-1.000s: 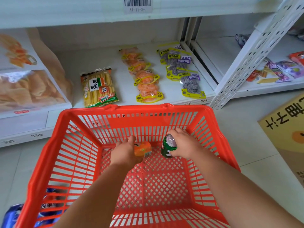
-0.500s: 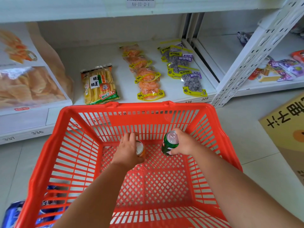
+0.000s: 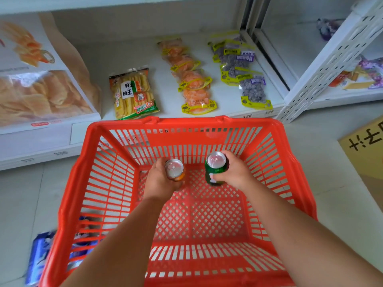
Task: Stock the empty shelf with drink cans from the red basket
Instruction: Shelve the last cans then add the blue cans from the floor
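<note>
The red basket (image 3: 99, 175) stands on the floor in front of a low white shelf (image 3: 99, 56). Both my hands are inside it near its far wall. My left hand (image 3: 158, 182) grips an orange can (image 3: 174, 169), held upright with its silver top showing. My right hand (image 3: 234, 172) grips a green can (image 3: 214, 168), also upright. Both cans are lifted off the basket's mesh floor. No other cans show inside the basket.
The shelf holds a yellow cracker bag (image 3: 132, 94), a row of orange snack packs (image 3: 190, 77) and a row of dark plum packs (image 3: 242, 71). A big chips box (image 3: 39, 79) fills its left. Blue packs (image 3: 39, 257) lie left of the basket, a cardboard box (image 3: 366, 146) at right.
The orange can lay on its side under my left hand; now that hand holds it upright. Both cans have risen a little inside the basket.
</note>
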